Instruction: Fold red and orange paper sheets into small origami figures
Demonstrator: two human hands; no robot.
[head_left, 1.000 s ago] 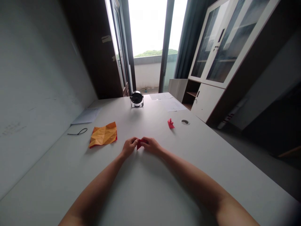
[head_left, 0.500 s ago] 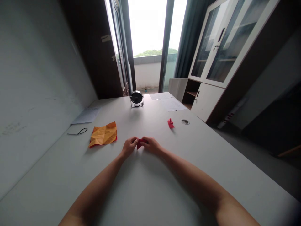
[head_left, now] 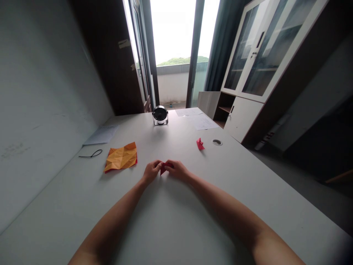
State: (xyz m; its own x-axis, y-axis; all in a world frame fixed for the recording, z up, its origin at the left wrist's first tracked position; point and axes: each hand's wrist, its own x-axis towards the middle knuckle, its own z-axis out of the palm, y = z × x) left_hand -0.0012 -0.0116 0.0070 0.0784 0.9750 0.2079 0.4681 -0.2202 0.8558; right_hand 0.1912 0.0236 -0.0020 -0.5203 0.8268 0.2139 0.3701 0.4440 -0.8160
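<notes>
Between my hands is a small piece of folded red paper [head_left: 163, 169], with a pointed corner hanging down toward me. My left hand [head_left: 152, 171] pinches its left edge. On the other side, my right hand [head_left: 177, 169] grips it with the thumb laid across the front; the fingers behind are partly hidden. To the left lies a creased sheet of orange paper [head_left: 121, 157] with red showing at its edges. A second folded red paper piece [head_left: 200, 144] rests on the table farther off to the right.
On the white table [head_left: 165, 221], a small round black fan-like device [head_left: 160, 115] stands at the back. A black cable tie [head_left: 92, 154] and papers [head_left: 101, 135] lie by the left wall. More papers [head_left: 202, 120] and a cable hole [head_left: 217, 142] are at the right.
</notes>
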